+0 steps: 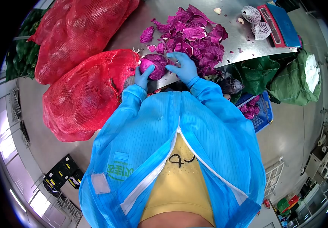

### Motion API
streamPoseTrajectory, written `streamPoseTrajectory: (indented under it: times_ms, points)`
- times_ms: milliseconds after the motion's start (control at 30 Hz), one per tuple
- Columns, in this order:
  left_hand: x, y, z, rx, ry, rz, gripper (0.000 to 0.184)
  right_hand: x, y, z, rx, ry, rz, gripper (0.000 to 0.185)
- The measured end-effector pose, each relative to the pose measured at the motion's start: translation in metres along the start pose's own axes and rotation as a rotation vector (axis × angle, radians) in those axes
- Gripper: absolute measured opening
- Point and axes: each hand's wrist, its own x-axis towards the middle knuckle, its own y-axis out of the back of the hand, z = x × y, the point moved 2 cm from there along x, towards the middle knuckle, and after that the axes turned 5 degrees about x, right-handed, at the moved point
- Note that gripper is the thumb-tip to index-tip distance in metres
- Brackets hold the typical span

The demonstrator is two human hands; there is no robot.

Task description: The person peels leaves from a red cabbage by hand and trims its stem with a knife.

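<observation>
A purple cabbage head [155,65] rests at the near edge of the metal table, by the mouth of a red mesh sack [84,95]. My left hand [143,78], in a blue glove, grips the cabbage from its left side, with the thumb across its front. On the other side, my gloved right hand [186,67] has thumb and fingers spread, close to the cabbage's right edge; whether they touch it I cannot tell. Beyond my right hand spreads a heap of loose purple cabbage leaves [194,38].
Another full red mesh sack [76,34] lies at the back left of the steel table [129,36]. White foam nets [261,30] and a blue-and-red box [280,26] are at the back right. Below the edge stand green sacks [295,81] and a blue crate [262,112] with purple leaves.
</observation>
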Motion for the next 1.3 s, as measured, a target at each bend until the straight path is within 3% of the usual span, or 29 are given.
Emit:
streamPoseTrajectory:
  times_ms: [133,233,333,400,533,633,733,833,933,1133,1200,1233,1300]
  points:
    - [0.002,0.002,-0.001,0.027,0.005,-0.023,0.080,-0.008,-0.018,-0.008,0.157,-0.101,-0.081,0.041]
    - [0.001,0.001,0.000,-0.039,0.027,-0.004,0.085,-0.010,-0.020,-0.015,0.007,-0.036,0.004,0.037]
    - [0.003,0.002,0.000,-0.006,0.053,0.006,0.090,-0.008,-0.017,-0.018,-0.027,-0.106,-0.006,0.030]
    - [0.005,0.003,-0.001,-0.014,0.072,0.010,0.092,-0.006,-0.019,-0.008,0.102,-0.027,-0.003,0.023]
    - [0.004,0.002,0.005,-0.044,0.102,0.001,0.092,-0.001,-0.014,0.011,0.287,-0.074,-0.004,0.018]
    - [0.005,0.001,0.006,-0.089,0.143,-0.029,0.090,0.008,0.007,0.021,0.442,-0.261,0.229,0.018]
    - [0.002,-0.002,0.009,-0.067,0.129,0.003,0.088,0.016,0.022,0.017,0.307,-0.214,0.387,0.038]
    - [0.006,-0.001,0.005,-0.030,0.089,0.001,0.088,0.015,0.013,-0.010,0.035,-0.041,0.168,0.059]
    - [0.005,-0.003,0.006,-0.016,0.089,0.029,0.089,0.014,-0.010,-0.025,-0.081,-0.117,-0.086,0.068]
    - [-0.008,-0.011,0.017,0.013,0.056,0.062,0.088,0.025,-0.023,-0.008,-0.037,-0.033,-0.167,0.056]
    - [-0.002,-0.008,0.008,0.021,0.033,0.069,0.089,0.024,-0.016,-0.012,-0.130,0.067,-0.126,0.037]
    - [0.004,-0.005,0.003,0.074,0.002,0.064,0.087,0.023,-0.015,-0.015,-0.131,0.068,-0.129,0.037]
    - [0.007,-0.004,0.000,0.125,-0.031,0.060,0.086,0.018,-0.017,-0.022,-0.633,0.297,-0.228,0.018]
